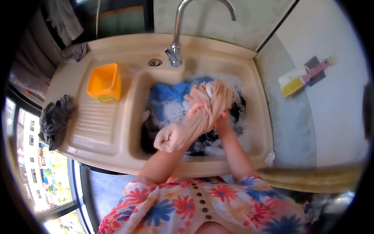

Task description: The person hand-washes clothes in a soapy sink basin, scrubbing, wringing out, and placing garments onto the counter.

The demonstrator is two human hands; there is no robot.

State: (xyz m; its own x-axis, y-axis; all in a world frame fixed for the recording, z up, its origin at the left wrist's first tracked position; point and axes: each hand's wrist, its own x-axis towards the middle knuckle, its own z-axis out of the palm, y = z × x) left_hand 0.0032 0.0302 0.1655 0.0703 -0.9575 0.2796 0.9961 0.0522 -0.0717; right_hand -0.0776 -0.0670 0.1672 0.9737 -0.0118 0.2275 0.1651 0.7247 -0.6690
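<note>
A wet beige garment, bunched and twisted, hangs over the sink basin between my two hands. My left hand grips it from the left side, partly covered by its folds. On the right, my right hand is closed around the lower right of the bundle. One end of the cloth droops over my left forearm. Beneath it, a blue cloth and dark clothes lie in sudsy water inside the sink.
A chrome faucet rises behind the basin. On the ribbed drainboard stand a yellow plastic container and, at the left edge, a wrung dark cloth. A scrub brush hangs on the right wall.
</note>
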